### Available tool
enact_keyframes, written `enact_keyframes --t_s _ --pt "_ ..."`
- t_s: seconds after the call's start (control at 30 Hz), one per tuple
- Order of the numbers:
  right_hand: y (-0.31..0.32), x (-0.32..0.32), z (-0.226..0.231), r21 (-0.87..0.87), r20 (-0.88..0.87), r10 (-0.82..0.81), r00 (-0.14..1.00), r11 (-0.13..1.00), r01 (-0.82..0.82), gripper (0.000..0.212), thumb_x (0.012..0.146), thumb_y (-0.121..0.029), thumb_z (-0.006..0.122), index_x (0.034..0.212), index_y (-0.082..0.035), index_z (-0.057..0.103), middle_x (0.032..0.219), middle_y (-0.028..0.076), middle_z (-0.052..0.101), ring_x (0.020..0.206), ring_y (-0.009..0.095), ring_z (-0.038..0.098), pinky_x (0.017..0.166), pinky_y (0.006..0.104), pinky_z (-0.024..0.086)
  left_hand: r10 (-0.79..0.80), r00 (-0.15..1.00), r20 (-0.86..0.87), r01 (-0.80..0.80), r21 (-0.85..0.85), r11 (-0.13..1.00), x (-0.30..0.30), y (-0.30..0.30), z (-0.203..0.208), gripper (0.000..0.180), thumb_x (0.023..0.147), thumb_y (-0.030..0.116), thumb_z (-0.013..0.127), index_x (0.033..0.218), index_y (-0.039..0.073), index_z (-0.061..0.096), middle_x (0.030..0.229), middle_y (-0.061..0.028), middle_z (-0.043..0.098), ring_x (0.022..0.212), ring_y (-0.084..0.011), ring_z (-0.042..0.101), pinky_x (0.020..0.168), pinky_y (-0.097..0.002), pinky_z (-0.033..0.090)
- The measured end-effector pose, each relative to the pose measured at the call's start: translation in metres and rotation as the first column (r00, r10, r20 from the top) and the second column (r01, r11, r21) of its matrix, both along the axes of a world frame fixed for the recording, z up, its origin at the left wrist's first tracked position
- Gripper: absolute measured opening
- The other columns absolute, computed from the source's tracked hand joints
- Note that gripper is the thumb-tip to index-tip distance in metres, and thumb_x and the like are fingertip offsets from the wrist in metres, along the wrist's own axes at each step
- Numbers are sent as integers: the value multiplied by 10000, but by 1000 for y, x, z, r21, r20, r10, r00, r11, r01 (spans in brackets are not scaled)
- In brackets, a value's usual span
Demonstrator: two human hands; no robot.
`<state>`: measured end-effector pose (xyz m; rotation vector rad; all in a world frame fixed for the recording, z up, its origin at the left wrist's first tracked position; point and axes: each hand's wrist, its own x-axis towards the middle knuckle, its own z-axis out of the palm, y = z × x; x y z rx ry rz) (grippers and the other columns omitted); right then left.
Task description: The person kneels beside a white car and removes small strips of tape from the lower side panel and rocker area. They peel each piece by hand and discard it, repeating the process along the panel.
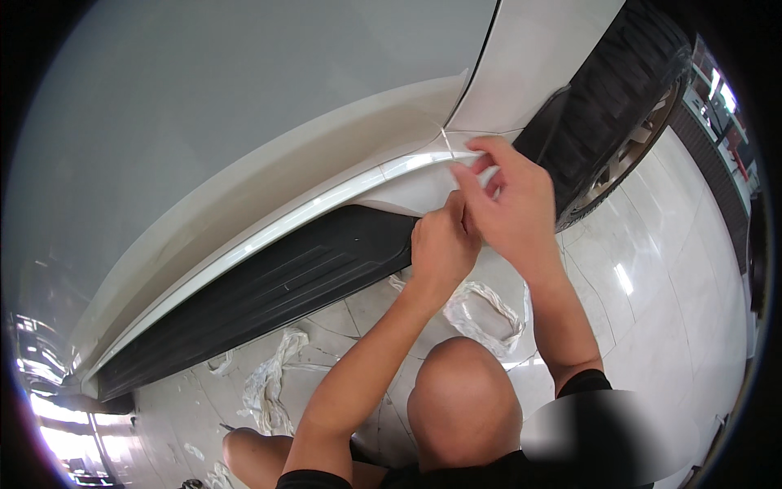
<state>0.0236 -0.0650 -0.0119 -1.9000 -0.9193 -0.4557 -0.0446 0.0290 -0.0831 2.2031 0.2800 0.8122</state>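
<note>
My left hand [446,244] is closed against the lower side panel of a white car, just past the end of a black running board [326,253]. Whatever its fingers grip, if anything, is hidden. Above and to the right, my right hand [521,200] has thumb and forefinger apart at the glossy white sill [391,169], close to the panel seam by the front wheel. Its other fingers curl inward, partly hidden. The sill edge passes between thumb and forefinger.
A black tyre [611,106] stands right of my hands. Crumpled strips of whitish film [273,383] and a loop of the same film [489,314] lie on the tiled floor [635,277]. My bent knee [464,395] is below my hands.
</note>
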Motion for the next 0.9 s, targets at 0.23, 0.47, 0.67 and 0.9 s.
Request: enact_keyframes --t_s 0.23,0.47,0.67,0.9 --pt "25 13 -32 10 154 -19 988 1000 17 109 928 -122 707 901 -54 625 761 118 668 630 345 655 562 432 489 -21 993 -117 14 -58 998 -6 -5 -14 195 923 106 640 1079 -11 658 791 -276 700 789 -507 681 735 -587 533" --pt "18 3 -47 54 -18 59 998 997 -58 104 917 -64 689 878 -18 605 713 152 647 610 360 635 568 436 476 -12 980 -201 -9 -108 994 -37 15 -2 196 934 168 728 1057 15 730 712 -225 684 600 -338 666 602 -440 518" --pt "10 1 -56 27 -179 101 979 995 -98 146 951 -34 682 850 15 589 558 100 527 478 157 455 496 324 385 8 979 -205 -72 -305 950 -50 50 37 292 914 247 824 1037 -5 741 625 -42 661 558 -67 582 535 -291 466" --pt "12 -22 -77 -13 -240 160 958 986 -168 97 919 -35 683 927 6 596 742 223 659 686 426 671 621 450 508 198 972 -127 -204 -38 978 -20 42 57 349 944 342 746 1013 0 758 639 -102 689 582 -225 663 619 -371 520"
